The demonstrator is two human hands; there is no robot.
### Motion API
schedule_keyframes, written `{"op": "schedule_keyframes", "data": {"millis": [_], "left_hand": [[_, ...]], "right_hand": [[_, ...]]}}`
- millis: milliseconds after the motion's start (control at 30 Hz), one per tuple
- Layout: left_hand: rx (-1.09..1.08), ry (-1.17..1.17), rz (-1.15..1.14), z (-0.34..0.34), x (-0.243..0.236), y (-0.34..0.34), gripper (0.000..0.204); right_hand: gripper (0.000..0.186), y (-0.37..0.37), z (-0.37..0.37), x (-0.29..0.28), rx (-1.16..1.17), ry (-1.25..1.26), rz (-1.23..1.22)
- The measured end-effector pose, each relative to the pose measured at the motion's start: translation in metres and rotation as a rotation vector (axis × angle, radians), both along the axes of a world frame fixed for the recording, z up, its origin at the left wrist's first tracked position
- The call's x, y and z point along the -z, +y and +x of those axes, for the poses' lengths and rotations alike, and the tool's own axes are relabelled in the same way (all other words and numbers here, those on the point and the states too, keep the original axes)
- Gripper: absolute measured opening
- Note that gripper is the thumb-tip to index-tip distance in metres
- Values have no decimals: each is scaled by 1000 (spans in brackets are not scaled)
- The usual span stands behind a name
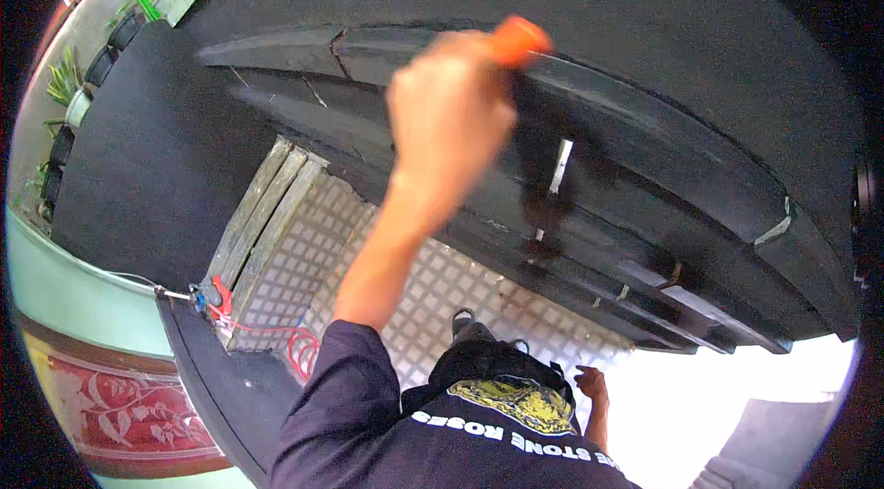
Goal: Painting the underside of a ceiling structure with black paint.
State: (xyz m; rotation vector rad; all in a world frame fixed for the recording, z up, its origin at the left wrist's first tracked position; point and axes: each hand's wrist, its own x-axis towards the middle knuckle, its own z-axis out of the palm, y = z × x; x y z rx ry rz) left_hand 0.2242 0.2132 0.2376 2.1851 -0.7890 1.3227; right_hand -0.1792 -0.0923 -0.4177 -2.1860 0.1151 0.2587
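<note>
My left hand (pixel 451 102), blurred by motion, is closed on an orange object (pixel 519 40) over the long curved dark grey ledge (pixel 663 121) in the upper middle. The object's exact kind is unclear. Narrow cracks and pale marks show on the ledge, and white strips sit on the darker bands below it. My right hand (pixel 591 382) hangs low beside my body at the lower right, fingers apart, with nothing visible in it.
A ridged step (pixel 253 222) stands left, with a blue-and-red tool (pixel 207 300) and red hose (pixel 299 348) beside it. Potted plants (pixel 69 93) line the far left edge, above a mint wall with a red floral panel (pixel 129 406). Checkered tiles (pixel 424 296) lie below me.
</note>
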Motion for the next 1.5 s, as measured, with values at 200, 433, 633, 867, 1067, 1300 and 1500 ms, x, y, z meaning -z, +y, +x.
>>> {"op": "schedule_keyframes", "data": {"millis": [200, 433, 633, 867, 1067, 1300, 1500], "left_hand": [[419, 400, -200, -5, -9, -9, 15], [10, 470, -71, 52, -32, 113, 29], [215, 477, -102, 50, -44, 93, 32], [167, 575, -123, 73, -39, 103, 31], [392, 524, -110, 65, -52, 78, 37], [388, 574, -81, 67, -45, 93, 31], [358, 553, -91, 56, -41, 75, 29]], "right_hand": [[28, 29, 42, -64, 276, 345, 280], [37, 5, -3, -29, 213, 296, 26], [39, 6, 3, -63, 220, 434, 93], [42, 10, 19, -75, 292, 351, 132], [37, 0, 0, -58, 230, 361, 52], [43, -12, 2, -51, 280, 407, 202], [44, -18, 5, -38, 455, 491, 493]]}}
